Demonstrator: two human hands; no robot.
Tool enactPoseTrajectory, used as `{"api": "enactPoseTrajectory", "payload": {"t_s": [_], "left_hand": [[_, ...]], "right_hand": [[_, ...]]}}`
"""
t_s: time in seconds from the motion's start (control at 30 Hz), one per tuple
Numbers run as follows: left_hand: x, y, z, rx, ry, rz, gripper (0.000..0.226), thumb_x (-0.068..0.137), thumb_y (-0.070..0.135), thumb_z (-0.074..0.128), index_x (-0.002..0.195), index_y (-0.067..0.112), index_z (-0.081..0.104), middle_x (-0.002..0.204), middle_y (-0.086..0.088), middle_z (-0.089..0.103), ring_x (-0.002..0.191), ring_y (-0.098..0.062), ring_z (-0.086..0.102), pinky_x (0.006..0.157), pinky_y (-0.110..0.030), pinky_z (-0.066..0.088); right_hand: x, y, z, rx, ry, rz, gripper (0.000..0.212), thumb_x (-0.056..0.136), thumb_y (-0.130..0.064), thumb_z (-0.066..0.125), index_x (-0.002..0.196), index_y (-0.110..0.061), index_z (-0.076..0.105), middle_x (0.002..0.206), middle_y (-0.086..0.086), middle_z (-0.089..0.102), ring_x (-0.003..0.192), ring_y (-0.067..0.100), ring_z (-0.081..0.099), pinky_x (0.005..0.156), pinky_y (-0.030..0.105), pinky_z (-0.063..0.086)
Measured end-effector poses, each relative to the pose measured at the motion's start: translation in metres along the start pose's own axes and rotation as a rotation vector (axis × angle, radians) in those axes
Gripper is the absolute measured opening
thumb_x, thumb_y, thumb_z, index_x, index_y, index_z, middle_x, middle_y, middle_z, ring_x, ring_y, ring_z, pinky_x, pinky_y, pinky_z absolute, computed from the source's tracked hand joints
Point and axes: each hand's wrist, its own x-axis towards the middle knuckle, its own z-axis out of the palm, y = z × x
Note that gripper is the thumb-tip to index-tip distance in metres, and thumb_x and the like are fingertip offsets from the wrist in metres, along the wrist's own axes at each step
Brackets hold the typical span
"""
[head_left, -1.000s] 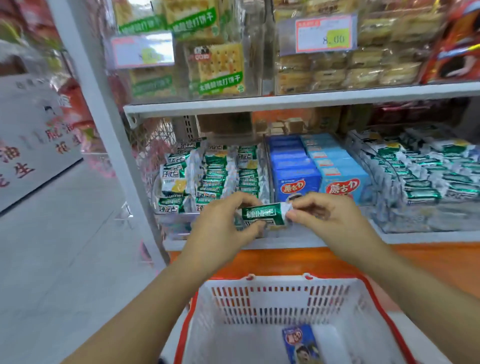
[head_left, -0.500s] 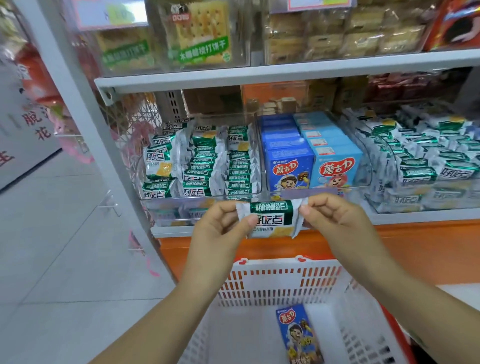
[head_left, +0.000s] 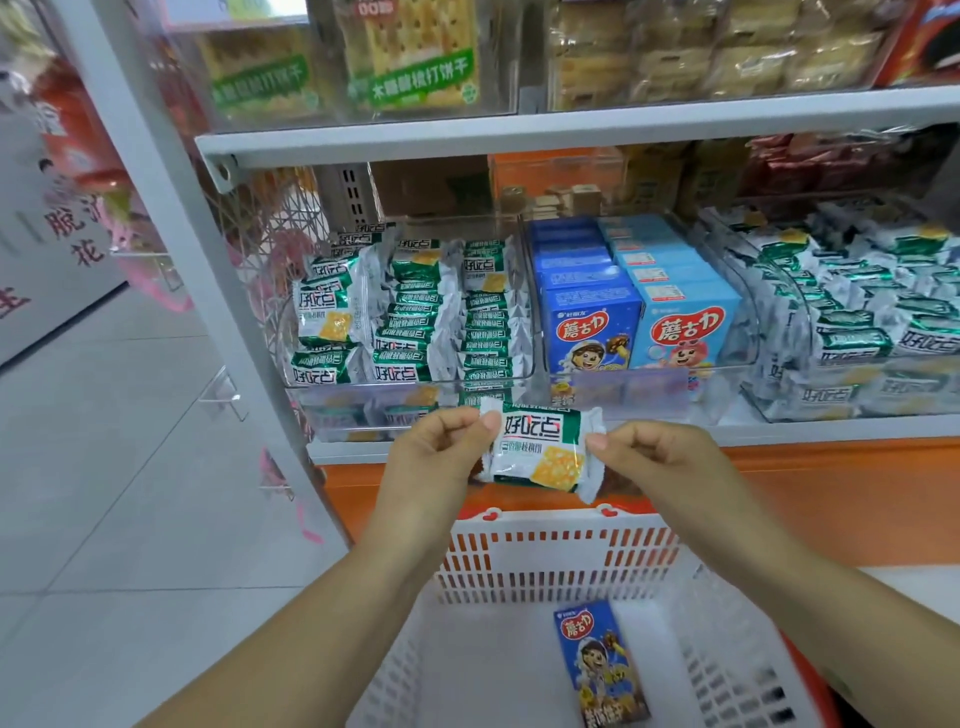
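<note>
Fingers (head_left: 488, 422) of both hands are curled in tight, each thumb and forefinger pinching one crimped end of the packet (head_left: 540, 447). The left hand (head_left: 434, 454) has the left end and the right hand (head_left: 657, 460) the right end, with nothing else in either grip. The packet hangs stretched between them, face toward the person, green band up and the yellow cracker picture low on the right. It tilts a little down to the right.

A second ago it was edge-on, right up against the front of the bin. Half a second ago it had been turned flat and drawn back. Now it is lower and closer in, out over the far wall of the basket (head_left: 561, 551). I take that to mean the pick is done and the label has been looked at, so what is left is to let it drop in.

The basket sits straight below. One blue box (head_left: 602, 660) lies flat on its floor, right of centre and well clear of the packet.

Beyond the hands, the bin (head_left: 311, 387) holds rows of the same green packets (head_left: 415, 312). Just right of it stand the shelf boxes (head_left: 592, 332), with more of the green packets farther right. Above, the upper shelf (head_left: 571, 130) carries crackers (head_left: 415, 67).
</note>
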Motion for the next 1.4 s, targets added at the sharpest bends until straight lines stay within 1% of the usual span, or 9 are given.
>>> {"api": "enactPoseTrajectory", "payload": {"t_s": [0.2,0.33,0.7,0.9,1.0,1.1,1.2,1.3,1.4], "left_hand": [[-0.002,0.004,-0.005,-0.008,-0.228,-0.141,0.064,0.065,0.032,0.070,0.123,0.010,0.057,0.114,-0.013,0.067,0.088,-0.018,0.071,0.079,-0.027,0.058],[-0.003,0.009,-0.007,-0.061,-0.267,-0.195,0.033,0.071,0.021,0.067,0.104,0.020,0.063,0.094,0.001,0.075,0.080,-0.015,0.072,0.078,-0.025,0.058],[0.000,0.015,-0.012,-0.153,-0.315,-0.281,0.045,0.069,0.017,0.066,0.113,0.016,0.063,0.101,-0.006,0.074,0.077,-0.013,0.071,0.078,-0.026,0.058],[0.005,0.008,-0.018,0.406,-0.198,0.017,0.015,0.090,0.023,0.063,0.104,0.019,0.066,0.071,0.002,0.065,0.061,-0.004,0.059,0.079,-0.029,0.049],[0.006,0.009,-0.015,0.306,-0.173,0.041,0.007,0.091,0.017,0.061,0.097,0.013,0.063,0.078,-0.004,0.067,0.062,-0.008,0.066,0.073,-0.024,0.051],[0.004,0.008,-0.012,0.143,-0.191,-0.001,0.011,0.093,0.016,0.057,0.094,0.008,0.065,0.096,-0.007,0.074,0.087,-0.017,0.072,0.083,-0.028,0.057],[0.002,0.007,-0.007,0.124,-0.168,0.003,0.023,0.095,0.027,0.052,0.092,0.014,0.071,0.096,-0.002,0.075,0.095,-0.017,0.071,0.093,-0.034,0.052],[0.000,0.007,-0.002,0.236,-0.105,0.089,0.014,0.088,0.029,0.064,0.081,0.021,0.073,0.092,0.010,0.075,0.093,-0.008,0.068,0.095,-0.034,0.049],[-0.001,0.006,-0.001,0.230,-0.055,0.174,0.010,0.081,0.016,0.072,0.083,0.023,0.066,0.084,0.015,0.069,0.072,0.005,0.062,0.080,-0.019,0.048]], "right_hand": [[0.005,0.008,-0.006,0.064,0.009,0.066,0.030,0.094,-0.032,0.054,0.079,-0.011,0.070,0.079,0.007,0.074,0.078,0.025,0.070,0.086,0.046,0.054],[0.009,0.009,-0.010,0.255,-0.038,0.133,0.029,0.094,-0.026,0.053,0.084,-0.004,0.069,0.088,0.012,0.073,0.074,0.020,0.069,0.082,0.035,0.056],[0.015,0.009,-0.015,0.365,-0.104,0.203,0.023,0.090,-0.024,0.056,0.081,-0.007,0.070,0.081,0.005,0.072,0.068,0.010,0.062,0.069,0.023,0.050],[0.013,0.005,-0.015,-0.072,0.015,0.012,0.029,0.094,-0.030,0.054,0.069,-0.015,0.060,0.044,-0.006,0.050,0.039,0.001,0.040,0.047,0.011,0.036],[0.013,0.003,-0.014,0.021,-0.006,0.006,0.023,0.095,-0.028,0.052,0.080,-0.014,0.063,0.055,-0.002,0.064,0.043,0.007,0.046,0.053,0.018,0.041],[0.015,0.004,-0.013,0.192,-0.028,0.066,0.026,0.095,-0.033,0.048,0.086,-0.015,0.064,0.080,0.005,0.075,0.058,0.016,0.062,0.071,0.027,0.050],[0.016,0.007,-0.014,0.239,-0.025,0.093,0.032,0.084,-0.044,0.055,0.083,-0.015,0.070,0.082,0.004,0.075,0.070,0.017,0.068,0.068,0.022,0.051],[0.015,0.010,-0.013,0.186,-0.010,0.063,0.025,0.068,-0.044,0.069,0.073,-0.019,0.073,0.082,0.005,0.075,0.081,0.022,0.070,0.084,0.035,0.051],[0.016,0.009,-0.013,0.194,0.039,0.024,0.011,0.076,-0.022,0.074,0.084,-0.021,0.067,0.077,0.000,0.074,0.074,0.010,0.069,0.078,0.027,0.047]]}}
